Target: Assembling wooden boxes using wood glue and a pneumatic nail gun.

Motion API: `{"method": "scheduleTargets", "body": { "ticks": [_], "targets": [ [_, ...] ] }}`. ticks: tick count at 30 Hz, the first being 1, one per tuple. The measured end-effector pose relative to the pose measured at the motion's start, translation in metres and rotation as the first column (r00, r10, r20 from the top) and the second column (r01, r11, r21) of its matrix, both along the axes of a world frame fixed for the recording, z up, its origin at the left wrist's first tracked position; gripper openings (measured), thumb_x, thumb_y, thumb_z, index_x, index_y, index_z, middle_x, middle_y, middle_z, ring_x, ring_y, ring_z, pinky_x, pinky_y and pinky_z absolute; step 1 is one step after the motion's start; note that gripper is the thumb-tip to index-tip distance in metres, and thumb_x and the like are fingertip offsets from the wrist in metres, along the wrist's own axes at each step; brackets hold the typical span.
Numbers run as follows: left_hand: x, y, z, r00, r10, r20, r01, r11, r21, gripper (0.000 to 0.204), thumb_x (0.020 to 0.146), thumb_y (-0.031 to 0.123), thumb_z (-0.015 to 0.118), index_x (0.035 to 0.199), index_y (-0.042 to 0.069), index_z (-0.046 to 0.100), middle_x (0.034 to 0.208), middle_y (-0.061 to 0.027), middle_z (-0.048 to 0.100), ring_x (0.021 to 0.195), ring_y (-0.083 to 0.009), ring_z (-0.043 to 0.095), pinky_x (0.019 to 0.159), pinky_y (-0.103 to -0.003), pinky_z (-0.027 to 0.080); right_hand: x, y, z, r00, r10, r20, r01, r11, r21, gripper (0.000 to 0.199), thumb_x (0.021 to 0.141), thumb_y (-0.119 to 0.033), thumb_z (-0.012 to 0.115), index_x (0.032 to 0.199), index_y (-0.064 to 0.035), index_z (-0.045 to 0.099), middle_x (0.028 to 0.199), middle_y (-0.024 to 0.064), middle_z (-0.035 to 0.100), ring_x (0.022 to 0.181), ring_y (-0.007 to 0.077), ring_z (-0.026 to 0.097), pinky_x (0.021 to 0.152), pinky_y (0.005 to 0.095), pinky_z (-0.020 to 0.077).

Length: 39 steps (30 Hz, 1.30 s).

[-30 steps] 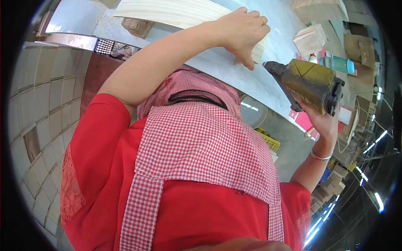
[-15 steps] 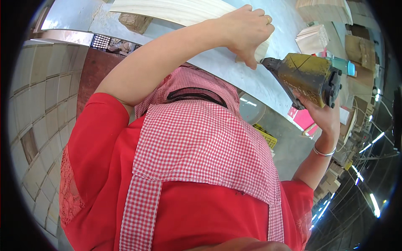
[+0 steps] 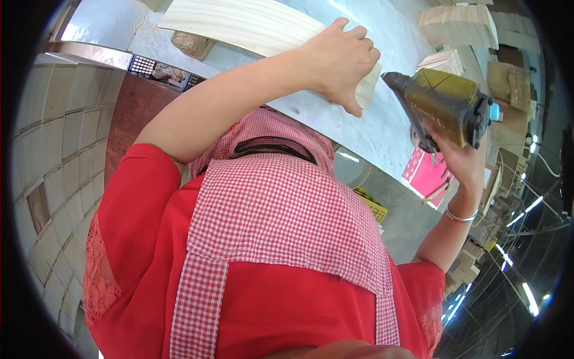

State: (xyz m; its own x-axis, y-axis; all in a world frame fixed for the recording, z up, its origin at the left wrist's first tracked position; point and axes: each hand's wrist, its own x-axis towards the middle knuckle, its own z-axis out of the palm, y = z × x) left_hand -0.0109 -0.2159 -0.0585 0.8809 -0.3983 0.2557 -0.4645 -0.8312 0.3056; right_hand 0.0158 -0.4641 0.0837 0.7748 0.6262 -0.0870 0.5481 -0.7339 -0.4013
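Note:
A long pale wooden board (image 3: pixel 239 24) lies on the metal-topped workbench, propped near a brown block. My left hand (image 3: pixel 347 66) is closed over its right end, thumb on the near edge and fingers along the far side. What lies under the palm is hidden. In my right hand (image 3: pixel 459 157) is a worn yellow-and-black nail gun (image 3: pixel 439 99), gripped by its handle. The gun's nose points left, just right of the board's end, with a small gap between them. The trigger finger is mostly hidden behind the gun's body.
A brown block (image 3: pixel 192 45) sits at the bench's near edge. Stacked wooden pieces (image 3: pixel 457 27) stand at the far right of the workbench (image 3: pixel 335 122). A pink sheet (image 3: pixel 427 173) lies by the right edge. Piled wood (image 3: pixel 60 137) fills the left side.
The nail gun's nose has moved away from the board's end, to the right and slightly up. My left hand keeps its hold on the board and has shifted slightly toward me.

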Motion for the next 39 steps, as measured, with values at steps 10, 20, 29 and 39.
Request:
{"method": "scheduleTargets", "body": {
  "ticks": [10,20,29,39],
  "targets": [
    [0.002,0.001,0.000,0.999,-0.013,-0.034,0.012,1.000,-0.018,0.080,0.060,0.057,0.081,0.110,-0.003,0.064,0.104,-0.0154,0.068,0.113,-0.0285,0.057,0.105,-0.051,0.037,0.025,0.006,-0.008,0.995,-0.089,-0.047,0.089,0.996,-0.009,0.035,0.080,-0.009,0.081,0.110,0.0025,0.067,0.103,0.0095,0.073,0.092,0.0165,0.068,0.082,0.0322,0.0532],
    [0.002,0.001,0.001,0.999,-0.019,-0.042,0.017,0.999,-0.047,0.079,0.059,0.055,0.083,0.108,-0.004,0.064,0.104,-0.0154,0.068,0.112,-0.0290,0.058,0.106,-0.048,0.037,0.036,0.011,-0.010,0.990,-0.096,-0.100,0.099,0.995,0.024,0.033,0.080,-0.008,0.081,0.109,0.0022,0.068,0.105,0.0095,0.073,0.093,0.0159,0.068,0.084,0.0327,0.0539],
    [0.003,0.003,-0.002,0.998,-0.054,0.032,0.057,0.993,-0.100,0.092,0.065,0.075,0.070,0.112,-0.003,0.062,0.108,-0.0175,0.065,0.110,-0.0313,0.058,0.104,-0.048,0.038,0.017,-0.046,-0.032,0.971,-0.224,0.081,0.206,0.961,0.185,0.056,0.080,-0.015,0.081,0.127,0.0028,0.056,0.120,0.0129,0.066,0.110,0.0221,0.062,0.095,0.0359,0.0494],
    [0.020,0.081,0.065,0.815,-0.062,-0.576,0.026,0.997,-0.071,0.047,0.084,0.044,0.064,0.101,0.000,0.067,0.101,-0.0194,0.069,0.096,-0.0342,0.065,0.081,-0.045,0.050,-0.014,-0.254,-0.152,0.682,-0.465,0.564,0.591,0.805,-0.051,0.058,0.086,-0.013,0.067,0.138,0.0039,0.047,0.107,0.0224,0.069,0.095,0.0372,0.067,0.082,0.0392,0.0530]
  ]
}}
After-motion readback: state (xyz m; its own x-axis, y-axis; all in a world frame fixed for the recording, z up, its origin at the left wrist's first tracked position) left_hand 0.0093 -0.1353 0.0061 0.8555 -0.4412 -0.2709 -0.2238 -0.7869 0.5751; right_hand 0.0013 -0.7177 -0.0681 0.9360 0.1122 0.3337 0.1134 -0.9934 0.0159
